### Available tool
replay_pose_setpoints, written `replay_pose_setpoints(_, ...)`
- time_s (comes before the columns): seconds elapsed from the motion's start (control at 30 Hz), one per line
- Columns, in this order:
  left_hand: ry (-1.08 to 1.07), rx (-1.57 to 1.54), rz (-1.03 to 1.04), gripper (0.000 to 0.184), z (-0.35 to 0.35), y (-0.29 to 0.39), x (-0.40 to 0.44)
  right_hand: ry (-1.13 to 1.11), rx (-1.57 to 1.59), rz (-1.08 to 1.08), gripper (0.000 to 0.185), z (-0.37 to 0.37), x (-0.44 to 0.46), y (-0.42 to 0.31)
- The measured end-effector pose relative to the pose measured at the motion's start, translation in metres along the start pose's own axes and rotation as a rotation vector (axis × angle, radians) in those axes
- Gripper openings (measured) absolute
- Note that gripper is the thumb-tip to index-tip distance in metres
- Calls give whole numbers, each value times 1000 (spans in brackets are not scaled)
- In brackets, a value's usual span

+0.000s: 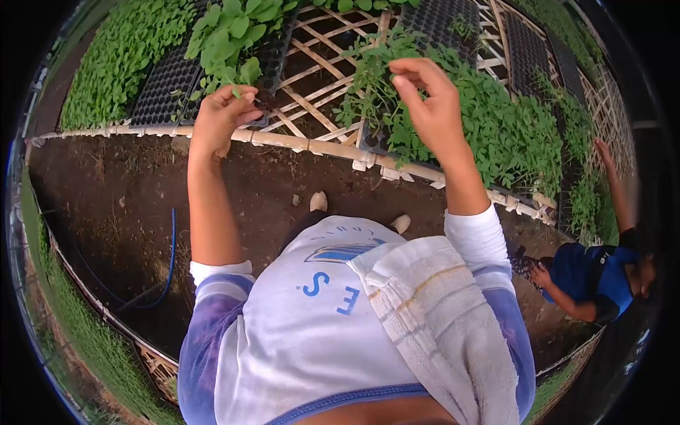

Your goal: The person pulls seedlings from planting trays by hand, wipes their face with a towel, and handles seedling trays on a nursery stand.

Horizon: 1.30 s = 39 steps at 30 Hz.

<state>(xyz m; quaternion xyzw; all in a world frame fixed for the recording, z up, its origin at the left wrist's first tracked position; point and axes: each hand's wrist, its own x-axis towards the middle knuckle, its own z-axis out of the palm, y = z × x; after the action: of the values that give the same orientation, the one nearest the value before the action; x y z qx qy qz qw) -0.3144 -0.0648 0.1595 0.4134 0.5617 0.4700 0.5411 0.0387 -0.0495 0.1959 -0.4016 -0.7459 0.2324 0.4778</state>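
Note:
My left hand (221, 122) pinches a small green seedling (237, 91) between thumb and fingers. Dark soil shows by the fingertips, at the near edge of the bamboo rack (312, 142). Just behind that hand are broad-leaved seedlings (237, 32) in a black cell tray. My right hand (431, 106) hovers over a dense patch of finer-leaved seedlings (496, 120), its fingers curved and the thumb tip apart from the forefinger. Nothing shows between them. The other fingers of this hand are partly hidden.
Black cell trays (166, 88) lie on the slatted rack among more seedlings (131, 53). A blue hose (172, 248) lies on the dirt floor (127, 191) at left. At right, a person in a blue shirt (588, 276) reaches toward the rack. A towel (439, 304) hangs over my chest.

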Motion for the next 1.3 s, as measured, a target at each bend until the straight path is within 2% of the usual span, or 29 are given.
replay_pose_setpoints(0.07,-25,-29,-10,14,-15,-8,10,-404,-293,-42,33,64,8,-1)
replay_pose_setpoints(0.13,-3,-18,6,15,-23,-22,21,-712,-569,-62,33,124,7,33)
replay_pose_setpoints(0.17,-8,-4,-26,17,-27,-31,28,-718,-583,-50,33,142,10,44)
replay_pose_setpoints(0.23,-23,-13,-49,17,-21,-41,34,-1090,-986,31,34,164,13,68)
replay_pose_setpoints(0.33,-60,-21,-62,18,-6,-61,47,-1263,-1443,123,38,148,21,101)
replay_pose_setpoints(0.47,-249,53,-5,19,33,-87,88,-1131,-1509,271,32,80,23,79)
replay_pose_setpoints(0.57,-402,105,41,20,90,-93,118,-841,-1399,231,33,50,-7,91)
replay_pose_setpoints(0.63,-512,38,85,17,129,-115,150,-768,-1339,215,31,41,-20,102)
replay_pose_setpoints(0.7,-573,125,140,18,165,-115,170,-624,-1232,170,30,36,-32,112)
replay_pose_setpoints(0.83,-698,410,263,21,205,-125,202,-614,-1228,238,40,30,-38,120)
replay_pose_setpoints(0.87,-706,527,363,24,209,-128,207,-610,-1222,264,40,29,-40,122)
replay_pose_setpoints(0.93,-691,701,543,18,214,-134,213,-600,-1205,261,39,28,-42,125)
replay_pose_setpoints(0.97,-706,709,540,18,215,-137,216,-567,-1158,278,33,28,-43,125)
replay_pose_setpoints(1.07,-750,792,599,19,218,-141,219,-541,-1153,293,32,29,-45,126)
replay_pose_setpoints(1.13,-743,1036,630,22,221,-144,219,-535,-1142,306,32,30,-45,127)
replay_pose_setpoints(1.17,-745,1037,629,22,222,-155,225,-532,-1136,314,31,30,-45,127)
replay_pose_setpoints(1.23,-693,989,803,20,224,-166,226,-551,-1127,338,30,30,-44,126)
replay_pose_setpoints(1.3,-679,997,753,21,224,-161,222,-574,-1120,357,30,29,-42,124)
